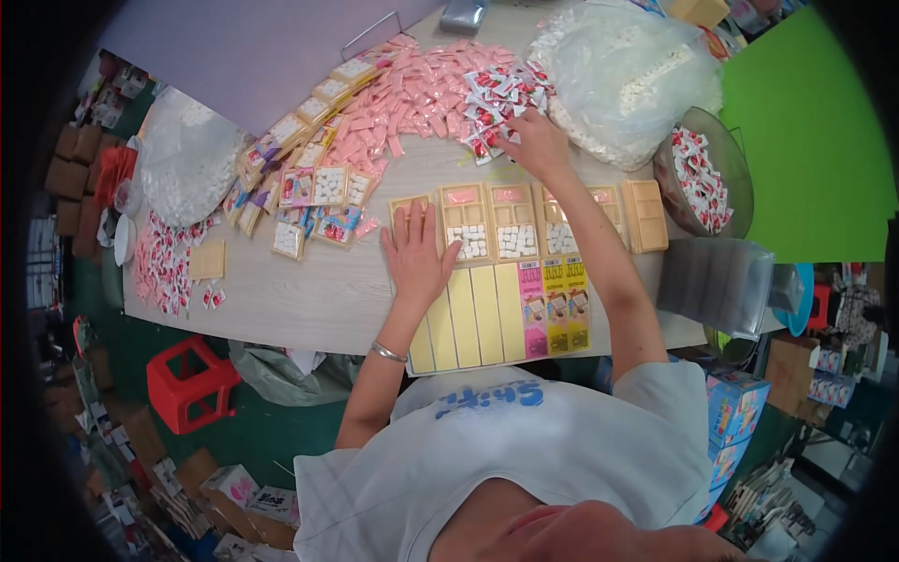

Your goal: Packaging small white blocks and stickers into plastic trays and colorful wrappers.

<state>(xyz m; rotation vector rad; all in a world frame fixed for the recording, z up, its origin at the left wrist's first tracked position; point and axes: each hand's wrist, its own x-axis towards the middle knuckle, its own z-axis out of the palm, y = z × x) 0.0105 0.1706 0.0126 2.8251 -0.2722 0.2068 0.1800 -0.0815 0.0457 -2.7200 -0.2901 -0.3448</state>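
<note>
My left hand (418, 253) lies flat with fingers spread over the leftmost cream plastic tray (401, 203) in a row. Beside it, two compartment trays (466, 223) each hold a pink packet in an upper section and small white pieces below. Another tray (559, 234) with white pieces lies partly under my right forearm. Across the table, my right hand (540, 150) reaches into a pile of small red-and-white sachets (501, 94). Its fingers are bent in a pinch at the near edge, apparently on one sachet; the fingertips are partly hidden.
Pink packets (426, 80) are heaped behind the trays, beside stacked filled trays (309, 122). Bags of white pieces (632, 84) flank the work area. A bowl of sachets (702, 183) and clear plastic covers (716, 286) stand right. Yellow printed cards (478, 318) lie along the front edge.
</note>
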